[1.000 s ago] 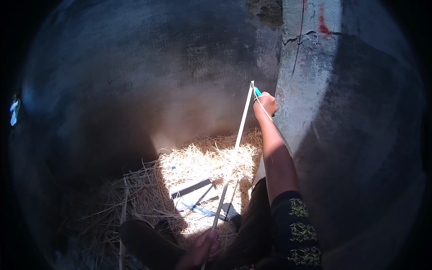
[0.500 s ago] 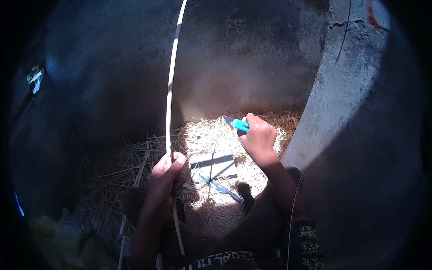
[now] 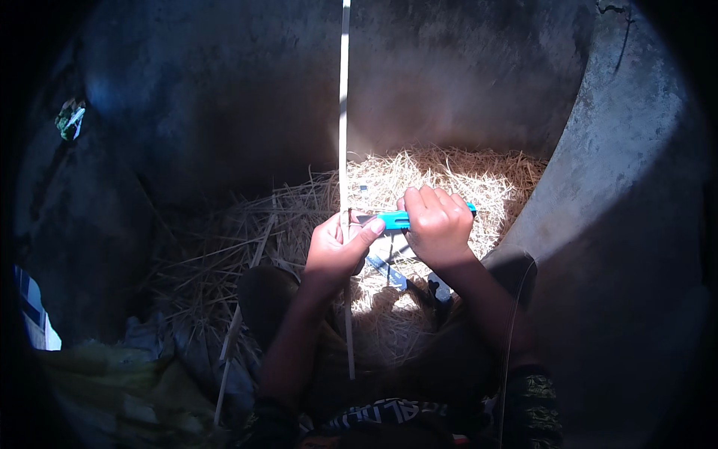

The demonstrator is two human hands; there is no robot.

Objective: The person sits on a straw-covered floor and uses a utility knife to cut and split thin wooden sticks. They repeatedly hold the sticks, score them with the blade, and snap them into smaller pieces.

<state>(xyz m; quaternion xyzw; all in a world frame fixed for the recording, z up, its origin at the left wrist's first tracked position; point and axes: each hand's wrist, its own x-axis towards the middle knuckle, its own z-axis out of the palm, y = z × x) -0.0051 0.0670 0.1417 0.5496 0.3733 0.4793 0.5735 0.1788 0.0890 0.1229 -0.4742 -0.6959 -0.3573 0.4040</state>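
A long, thin pale strip (image 3: pixel 343 112), of wood or cane by its look, stands nearly upright in front of me. My left hand (image 3: pixel 329 251) is closed round it, and its lower end hangs below my fist. My right hand (image 3: pixel 440 230) grips a turquoise utility knife (image 3: pixel 396 220). The knife points left, its blade against or just beside the strip at my left fingers; the exact contact is hard to make out. My left thumb lies at the knife's front end.
Shredded straw (image 3: pixel 456 168) covers the floor. Between my legs lies a narrow bluish flat piece (image 3: pixel 387 271). Another pale strip (image 3: pixel 233 329) leans at left, near yellowish cloth (image 3: pixel 123 389). A dark wall (image 3: pixel 247 90) curves round me, with a lighter concrete edge (image 3: pixel 591 157) at right.
My right hand has brought the knife left and down to the strip at my left hand. The strip has straightened upright. The whole view has shifted, so things appear further right.
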